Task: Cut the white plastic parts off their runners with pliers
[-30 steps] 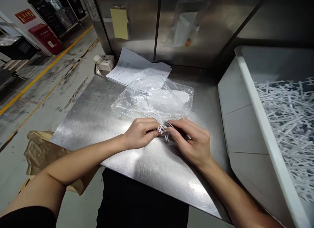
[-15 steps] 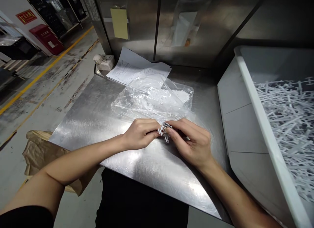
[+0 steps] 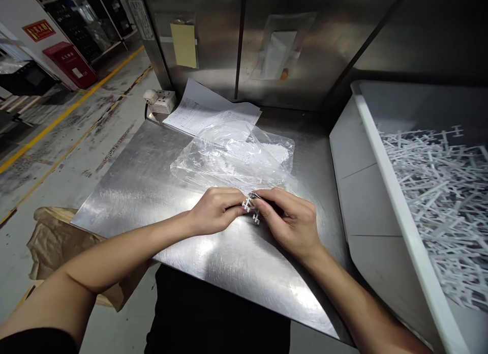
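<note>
My left hand [image 3: 217,211] pinches a small white branched plastic piece [image 3: 246,204], like a moulding sprue, between thumb and fingers. Close against it, my right hand [image 3: 292,219] is closed on a small shiny metal tool [image 3: 254,195]; its kind is mostly hidden by the fingers. Another bit of white branched plastic [image 3: 256,218] shows just below, between the two hands; what joins it is hidden. Both hands are above the metal table [image 3: 125,176]. Just beyond them lies a clear plastic bag [image 3: 213,155] with many tiny white parts [image 3: 276,151] in it.
A large pale bin [image 3: 400,211] full of white plastic sprues [image 3: 438,191] stands at the right. Printed papers [image 3: 190,110] and a power socket [image 3: 163,100] are at the back. Brown paper [image 3: 53,242] lies low at the left, past the table's edge.
The view has shifted slightly, so the bin appears further left. Both hands keep their grip near the same spot, and the white piece has tilted a little.
</note>
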`<state>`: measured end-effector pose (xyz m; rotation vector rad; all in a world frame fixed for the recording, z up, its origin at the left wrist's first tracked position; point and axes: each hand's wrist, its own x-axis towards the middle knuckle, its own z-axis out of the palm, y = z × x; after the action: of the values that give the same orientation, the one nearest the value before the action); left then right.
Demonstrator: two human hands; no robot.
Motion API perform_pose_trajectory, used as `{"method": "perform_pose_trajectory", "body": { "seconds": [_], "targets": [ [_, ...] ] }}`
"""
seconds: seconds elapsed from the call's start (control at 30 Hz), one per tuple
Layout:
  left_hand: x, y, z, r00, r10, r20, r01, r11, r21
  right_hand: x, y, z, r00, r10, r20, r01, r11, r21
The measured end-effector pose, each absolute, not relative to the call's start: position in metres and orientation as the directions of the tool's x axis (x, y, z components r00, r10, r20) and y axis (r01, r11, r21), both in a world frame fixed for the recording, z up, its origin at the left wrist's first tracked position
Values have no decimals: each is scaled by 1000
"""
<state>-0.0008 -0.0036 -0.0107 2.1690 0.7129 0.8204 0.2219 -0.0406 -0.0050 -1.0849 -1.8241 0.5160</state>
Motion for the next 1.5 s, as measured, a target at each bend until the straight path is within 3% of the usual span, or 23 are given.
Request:
{"method": "perform_pose_trajectory", "body": {
  "seconds": [0.2,0.4,0.5,0.73,1.5],
  "targets": [
    [3,-5,-14,631,694,346,291,-625,724,219,-40,-9,-65,956,287,418,288,-862],
    [5,-6,-15,615,703,357,300,-627,719,217,-40,-8,-28,981,191,421,185,-888],
    [4,-6,-15,610,710,351,316,-625,714,218,-41,-6,-30,974,223,442,214,-871],
    [3,-6,-14,624,692,362,309,-645,699,221,-45,-1,-158,897,412,457,436,-775],
    [2,-6,-17,645,616,451,313,-752,580,222,-47,2,-251,872,421,500,489,-715]
  ]
}}
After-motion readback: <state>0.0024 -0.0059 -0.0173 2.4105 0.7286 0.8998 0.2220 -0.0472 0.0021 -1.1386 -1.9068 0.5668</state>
